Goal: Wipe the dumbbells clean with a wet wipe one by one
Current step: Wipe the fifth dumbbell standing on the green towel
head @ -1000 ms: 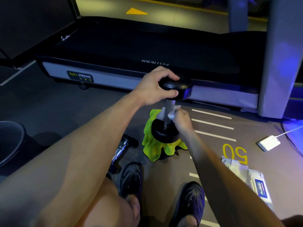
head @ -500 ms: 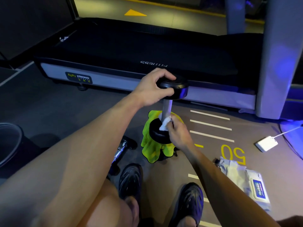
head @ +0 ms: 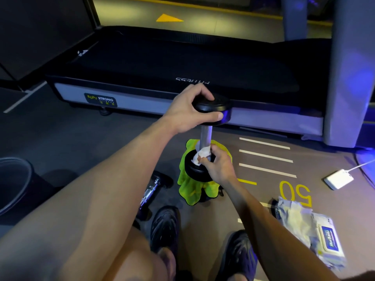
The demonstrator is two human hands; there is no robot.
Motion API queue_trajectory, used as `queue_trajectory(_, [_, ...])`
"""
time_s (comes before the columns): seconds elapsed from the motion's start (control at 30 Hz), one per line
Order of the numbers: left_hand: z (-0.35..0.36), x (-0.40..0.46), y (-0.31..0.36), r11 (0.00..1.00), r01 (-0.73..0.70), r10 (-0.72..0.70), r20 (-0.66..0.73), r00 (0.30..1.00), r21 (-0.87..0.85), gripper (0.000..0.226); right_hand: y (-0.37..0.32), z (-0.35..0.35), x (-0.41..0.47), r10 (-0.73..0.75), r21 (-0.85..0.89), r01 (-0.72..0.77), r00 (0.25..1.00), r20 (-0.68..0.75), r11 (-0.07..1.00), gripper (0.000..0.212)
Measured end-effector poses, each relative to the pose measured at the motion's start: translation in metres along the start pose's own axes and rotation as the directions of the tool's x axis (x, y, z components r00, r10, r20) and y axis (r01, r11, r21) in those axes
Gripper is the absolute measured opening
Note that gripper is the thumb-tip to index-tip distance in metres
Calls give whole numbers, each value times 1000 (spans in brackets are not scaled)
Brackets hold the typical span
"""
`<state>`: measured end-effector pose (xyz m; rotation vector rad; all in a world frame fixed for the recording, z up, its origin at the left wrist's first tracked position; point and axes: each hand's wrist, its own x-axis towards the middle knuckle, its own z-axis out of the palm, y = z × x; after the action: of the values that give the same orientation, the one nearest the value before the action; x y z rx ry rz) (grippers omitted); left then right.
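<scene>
Both forearms reach forward and down from the bottom edge toward a dumbbell (head: 206,136) that stands upright on a yellow-green cloth (head: 191,189) on the floor, just in front of the treadmill (head: 182,63). The left arm comes in from the lower left, its wrist bent slightly. The left hand (head: 186,112) is cupped over the dumbbell's upper black weight, with the fingers curled over the top face and the thumb pressed against the side rim. The right arm rises from the lower right. The right hand (head: 220,165) sits lower, at the foot of the metal handle where it meets the lower weight. Its fingers are curled and pinch a crumpled white wet wipe (head: 202,156) against the handle and the top of the lower weight.

A second dumbbell (head: 151,191) lies on its side on the floor just left of the cloth. A pack of wipes (head: 324,242) lies on the floor to the right of the standing dumbbell, and a white box with a cable (head: 338,179) lies farther right. Two dark shoes (head: 165,228) show below the cloth. A dark bin (head: 14,183) stands well left of the dumbbell.
</scene>
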<state>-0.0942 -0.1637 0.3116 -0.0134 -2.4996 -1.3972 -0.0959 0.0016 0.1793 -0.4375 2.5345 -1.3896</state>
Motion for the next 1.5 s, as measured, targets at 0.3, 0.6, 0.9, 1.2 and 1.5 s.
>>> queue_trajectory(0.3, [-2,-1,-4,1000,-6,6,14,1000,-22,45,-43,-3,17,-9,50,21,971,-237,999,11])
queue_trajectory(0.6, [11,5,0,999,-38,38,13,999,-7,42,-27,-1,-4,29,-5,-30,995,-97,1000,12])
queue_trajectory(0.9, [10,7,1,999,-15,15,-1,1000,-30,40,-15,-24,9,138,160,-121,985,-102,980,48])
queue_trajectory(1.2, [15,8,-2,998,-29,28,-3,1000,-50,39,-2,-69,11,313,8,-339,858,-408,941,26])
queue_trajectory(1.5, [12,8,0,997,18,-17,6,1000,-70,40,-27,-31,1,199,196,-208,978,65,958,15])
